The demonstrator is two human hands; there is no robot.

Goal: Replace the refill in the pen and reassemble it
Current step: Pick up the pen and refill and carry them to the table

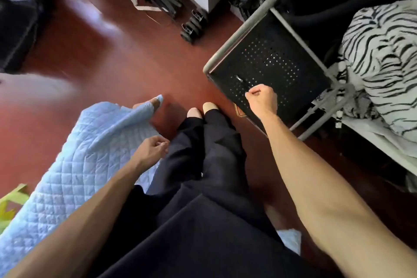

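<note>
Head view, right hand (261, 99) fisted beside pen (241, 81), left hand (151, 149) loosely curled

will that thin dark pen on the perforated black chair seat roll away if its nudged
Probably: the slim dark pen looks round and light, so a nudge could roll it. The perforated black chair seat may catch it slightly. The right hand, fingers curled, is right beside it and could stop it.

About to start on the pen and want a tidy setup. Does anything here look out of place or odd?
Yes: the black pen lies on the perforated black chair seat, a surface full of holes and no proper worktop, so small parts might slip through. The right hand is closed beside it; the left hand hangs over the pale blue quilted blanket.
</note>
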